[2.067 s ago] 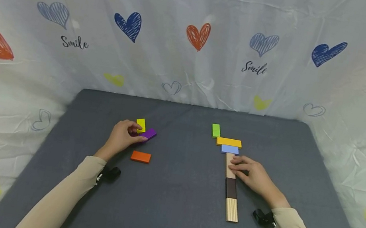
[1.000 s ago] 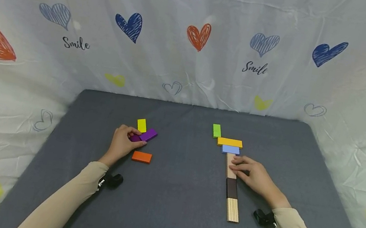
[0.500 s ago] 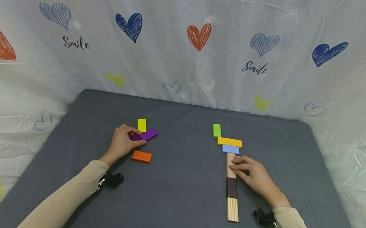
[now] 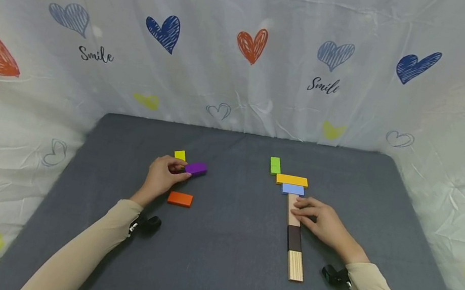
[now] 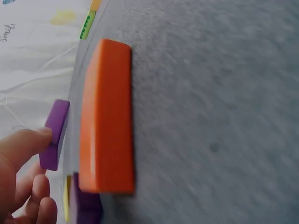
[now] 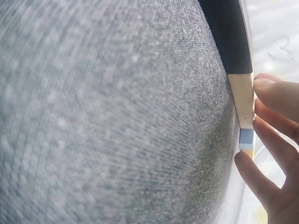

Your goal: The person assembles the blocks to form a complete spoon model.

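My left hand [image 4: 163, 174] pinches a purple block [image 4: 195, 169] between thumb and fingers. The left wrist view shows this purple block [image 5: 55, 135] raised off the table, with a second purple block [image 5: 86, 200] lying below. A yellow block [image 4: 180, 155] is partly hidden behind the hand, and an orange block [image 4: 180, 199] lies just in front of it. My right hand [image 4: 323, 223] rests its fingertips on a pale wooden block [image 4: 292, 210], part of a row. In the right wrist view the fingers [image 6: 275, 144] are spread and fairly straight beside that pale block [image 6: 242, 98].
The row continues nearer me with a dark brown block [image 4: 295, 238] and a striped wooden block [image 4: 295, 266]. Beyond it lie a light blue block [image 4: 292, 189], an amber block [image 4: 291, 180] and a green block [image 4: 274, 165]. A white curtain [image 4: 240, 100] hangs behind the grey table [image 4: 210, 275].
My left hand has picked up the upper purple block and moved it slightly right and away from me; it earlier lay angled beside the yellow one. The right hand has stayed put.
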A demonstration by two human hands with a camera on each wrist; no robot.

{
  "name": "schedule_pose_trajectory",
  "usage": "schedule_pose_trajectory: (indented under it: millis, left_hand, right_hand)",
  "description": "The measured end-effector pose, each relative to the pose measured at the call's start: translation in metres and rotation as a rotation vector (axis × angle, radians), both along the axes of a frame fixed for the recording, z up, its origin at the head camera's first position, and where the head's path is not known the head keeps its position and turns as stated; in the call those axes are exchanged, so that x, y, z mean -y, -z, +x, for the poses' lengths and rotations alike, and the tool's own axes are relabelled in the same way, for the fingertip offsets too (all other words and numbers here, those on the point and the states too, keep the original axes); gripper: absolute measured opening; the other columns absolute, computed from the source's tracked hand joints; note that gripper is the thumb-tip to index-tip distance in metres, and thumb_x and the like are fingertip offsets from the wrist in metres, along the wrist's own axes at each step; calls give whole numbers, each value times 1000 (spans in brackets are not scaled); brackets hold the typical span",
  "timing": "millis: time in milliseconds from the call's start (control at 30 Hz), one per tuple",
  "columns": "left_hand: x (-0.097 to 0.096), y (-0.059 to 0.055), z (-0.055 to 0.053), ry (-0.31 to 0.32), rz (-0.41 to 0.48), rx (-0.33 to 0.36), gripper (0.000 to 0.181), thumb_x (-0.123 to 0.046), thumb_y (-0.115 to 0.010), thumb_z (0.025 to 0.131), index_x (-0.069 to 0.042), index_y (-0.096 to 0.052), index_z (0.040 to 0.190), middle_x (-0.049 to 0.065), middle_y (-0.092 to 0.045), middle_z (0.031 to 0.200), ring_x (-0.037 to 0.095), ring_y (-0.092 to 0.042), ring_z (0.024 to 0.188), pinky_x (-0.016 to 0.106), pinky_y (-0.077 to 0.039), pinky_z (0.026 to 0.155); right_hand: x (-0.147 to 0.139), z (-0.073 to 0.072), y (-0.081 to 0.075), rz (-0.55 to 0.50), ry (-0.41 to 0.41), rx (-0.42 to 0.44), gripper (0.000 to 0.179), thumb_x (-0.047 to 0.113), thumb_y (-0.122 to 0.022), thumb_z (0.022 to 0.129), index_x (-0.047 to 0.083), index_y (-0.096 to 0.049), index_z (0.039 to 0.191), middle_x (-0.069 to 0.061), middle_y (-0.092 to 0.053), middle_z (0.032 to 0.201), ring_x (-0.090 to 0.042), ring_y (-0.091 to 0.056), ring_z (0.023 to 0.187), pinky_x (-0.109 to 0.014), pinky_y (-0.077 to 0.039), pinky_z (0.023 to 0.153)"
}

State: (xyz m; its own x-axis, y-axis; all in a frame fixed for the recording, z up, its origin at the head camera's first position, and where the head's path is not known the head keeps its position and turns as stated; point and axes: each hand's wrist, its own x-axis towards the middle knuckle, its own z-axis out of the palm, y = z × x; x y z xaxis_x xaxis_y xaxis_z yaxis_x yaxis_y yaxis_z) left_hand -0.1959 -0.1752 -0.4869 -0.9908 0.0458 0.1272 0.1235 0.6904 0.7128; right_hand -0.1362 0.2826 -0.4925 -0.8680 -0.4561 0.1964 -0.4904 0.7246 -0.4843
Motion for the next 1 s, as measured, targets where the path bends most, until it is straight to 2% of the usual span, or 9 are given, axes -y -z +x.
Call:
schedule_pose_trajectory:
  millis: [100, 267, 400, 500, 667, 833, 1000]
  left_hand:
    - [-9, -4, -5, 35, 57, 3, 32, -22, -82, 82, -7, -74, 109, 14, -72, 97, 25, -64, 86, 34, -51, 80]
    - [-31, -7, -13, 69, 127, 42, 31, -23, -82, 81, -9, -74, 107, 9, -74, 91, 19, -65, 80, 23, -50, 70]
    - [-51, -6, -20, 116, 143, 40, 31, -24, -83, 81, -9, -74, 107, 7, -75, 91, 18, -67, 80, 24, -53, 72]
    - [-70, -4, -27, 170, 143, 11, 30, -25, -82, 82, -9, -75, 107, 7, -75, 90, 17, -67, 80, 27, -54, 74]
    - [-108, -4, -39, 249, 130, -24, 30, -25, -82, 81, -9, -75, 106, 5, -75, 89, 16, -67, 79, 29, -54, 76]
    - [-149, -7, -50, 305, 104, -50, 30, -26, -82, 82, -11, -75, 107, 3, -74, 89, 16, -64, 84, 32, -50, 83]
    - [-185, -5, -60, 330, 116, -77, 30, -26, -81, 83, -12, -74, 108, 1, -72, 91, 17, -62, 88, 36, -46, 90]
  right_hand:
    - [0, 0, 0, 0, 3, 2, 22, 11, -77, 85, 15, -79, 107, -4, -70, 119, -30, -64, 119, -48, -52, 99]
    - [0, 0, 0, -1, 1, -4, 22, 11, -77, 85, 15, -79, 107, -4, -70, 119, -30, -64, 119, -47, -52, 99]
    - [0, 0, 0, -5, -3, -16, 22, 11, -77, 84, 14, -79, 106, -4, -70, 118, -30, -65, 118, -47, -53, 98]
    - [0, 0, 0, -5, -5, -20, 22, 11, -77, 84, 14, -79, 106, -4, -70, 118, -30, -65, 117, -47, -53, 97]
    - [-1, 0, 1, -7, 2, -11, 22, 11, -77, 84, 14, -79, 106, -4, -70, 118, -30, -65, 117, -48, -53, 97]
    - [-1, 0, 1, -4, 7, -4, 22, 12, -77, 85, 15, -79, 106, -3, -70, 118, -30, -65, 118, -48, -53, 98]
    - [-1, -1, 1, 3, 3, -4, 22, 13, -76, 86, 15, -79, 107, -4, -70, 119, -30, -65, 119, -48, -52, 98]
